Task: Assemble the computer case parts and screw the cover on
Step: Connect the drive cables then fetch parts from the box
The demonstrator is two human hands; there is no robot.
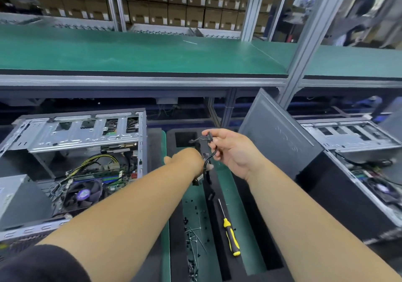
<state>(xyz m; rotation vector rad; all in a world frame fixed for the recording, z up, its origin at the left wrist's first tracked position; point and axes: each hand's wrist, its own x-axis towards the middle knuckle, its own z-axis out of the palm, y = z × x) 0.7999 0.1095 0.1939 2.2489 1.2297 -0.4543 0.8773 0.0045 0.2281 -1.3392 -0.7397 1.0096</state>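
While the right hand [230,149] pinches the black cable [210,151] at its top connector and the left hand [187,160] grips its lower run, the open case [71,162] lies well left of both, nearer the left, w/ the screwdriver [229,231] below them.

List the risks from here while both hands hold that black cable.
1. The black cable is stretched between the left hand and right hand; pulling could strain its connector.
2. The loose screws beside the screwdriver could scatter if a forearm brushes them.
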